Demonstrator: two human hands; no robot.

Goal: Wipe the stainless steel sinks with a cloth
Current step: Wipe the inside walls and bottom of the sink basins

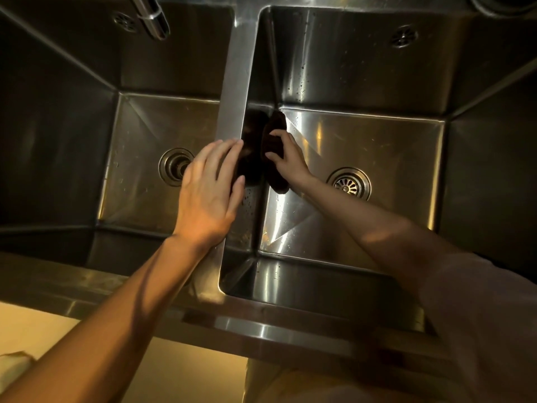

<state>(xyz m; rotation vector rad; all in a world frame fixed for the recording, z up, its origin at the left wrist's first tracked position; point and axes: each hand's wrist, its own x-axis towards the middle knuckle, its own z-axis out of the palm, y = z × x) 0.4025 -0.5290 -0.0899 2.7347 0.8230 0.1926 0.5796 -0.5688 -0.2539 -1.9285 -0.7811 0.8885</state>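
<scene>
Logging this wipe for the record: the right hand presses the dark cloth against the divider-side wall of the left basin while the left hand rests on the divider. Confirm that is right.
Not quite. The head view shows the right hand pressing the dark cloth against the divider-side wall of the right basin, not the left. The left hand does rest on the divider.

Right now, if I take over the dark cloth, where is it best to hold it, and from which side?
Hold the dark cloth at its middle, coming from the open right basin side. It lies flat against the wall by the divider, so only that face is free. The right hand already has its grip there, with fingers curled over it; the left hand rests on the divider.
</scene>
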